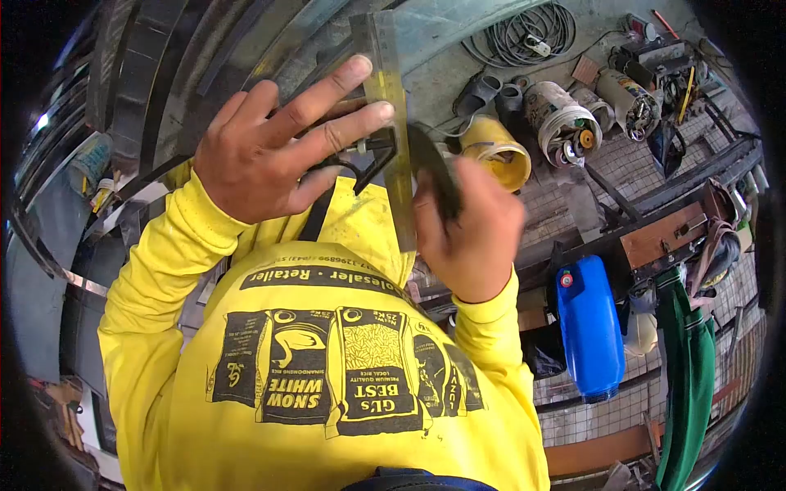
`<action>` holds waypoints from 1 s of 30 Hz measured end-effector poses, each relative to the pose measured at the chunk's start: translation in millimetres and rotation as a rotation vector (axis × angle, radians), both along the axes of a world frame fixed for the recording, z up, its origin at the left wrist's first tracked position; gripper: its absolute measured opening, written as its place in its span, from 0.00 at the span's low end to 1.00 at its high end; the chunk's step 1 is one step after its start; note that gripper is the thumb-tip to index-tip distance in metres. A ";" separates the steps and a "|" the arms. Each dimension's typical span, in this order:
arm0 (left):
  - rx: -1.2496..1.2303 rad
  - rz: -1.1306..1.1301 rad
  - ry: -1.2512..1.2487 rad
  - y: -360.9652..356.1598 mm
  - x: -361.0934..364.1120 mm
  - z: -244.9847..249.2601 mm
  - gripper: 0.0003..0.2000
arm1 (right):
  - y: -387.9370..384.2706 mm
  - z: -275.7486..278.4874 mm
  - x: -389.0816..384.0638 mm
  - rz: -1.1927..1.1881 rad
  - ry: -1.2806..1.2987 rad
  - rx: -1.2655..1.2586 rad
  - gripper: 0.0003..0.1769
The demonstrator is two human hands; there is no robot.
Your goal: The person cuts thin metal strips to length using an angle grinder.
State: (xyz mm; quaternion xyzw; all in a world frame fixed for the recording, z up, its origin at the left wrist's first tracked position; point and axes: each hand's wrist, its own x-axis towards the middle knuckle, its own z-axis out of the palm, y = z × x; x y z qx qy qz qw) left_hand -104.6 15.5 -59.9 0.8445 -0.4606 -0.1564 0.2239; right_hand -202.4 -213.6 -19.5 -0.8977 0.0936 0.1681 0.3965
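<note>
- Workshop floor [430, 78] backs the long metal strip [398, 168] between your hands.
- Your left hand [266, 151] has spread fingers touching its edge, seemingly steadying it.
- Your right hand [475, 233] clenches a blurred dark tool [436, 170] beside it, likely for control.

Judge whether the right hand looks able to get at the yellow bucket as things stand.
Probably not right away: the right hand is closed on a dark tool, blurred here. The bucket's open mouth seems unblocked, but how far down it sits is hard to tell.
</note>
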 end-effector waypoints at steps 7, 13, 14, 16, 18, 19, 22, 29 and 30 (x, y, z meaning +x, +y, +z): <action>0.009 0.007 0.011 0.3 -1.2 -0.1 0.40 | -28.3 8.0 -48.9 -0.605 0.201 0.467 0.09; 0.007 0.018 0.011 -0.1 -3.8 0.9 0.44 | 0.1 -21.4 -49.5 -0.328 0.223 0.834 0.10; 0.003 0.017 -0.001 -0.2 -3.3 0.3 0.44 | -0.7 -27.6 -55.4 -0.310 0.392 0.838 0.08; 0.003 -0.008 0.000 1.4 -2.3 0.8 0.45 | 5.6 -26.9 -58.6 -0.390 0.432 0.822 0.08; -0.008 0.004 0.038 2.7 -0.9 0.8 0.48 | 10.4 -25.0 -63.6 -0.432 0.359 0.775 0.07; -0.019 0.027 0.078 3.5 -1.0 1.0 0.51 | 10.3 -18.7 -65.2 -0.521 0.299 0.754 0.08; -0.109 0.105 0.165 1.2 2.5 0.4 0.61 | 7.5 3.8 -72.7 -0.801 0.116 0.698 0.13; -0.074 0.287 0.112 -37.2 13.6 8.1 0.53 | -41.3 -5.1 -89.8 -1.007 -0.163 0.633 0.22; -0.074 0.309 0.096 -43.5 14.6 7.4 0.49 | -41.7 -6.1 -89.1 -1.011 -0.160 0.630 0.22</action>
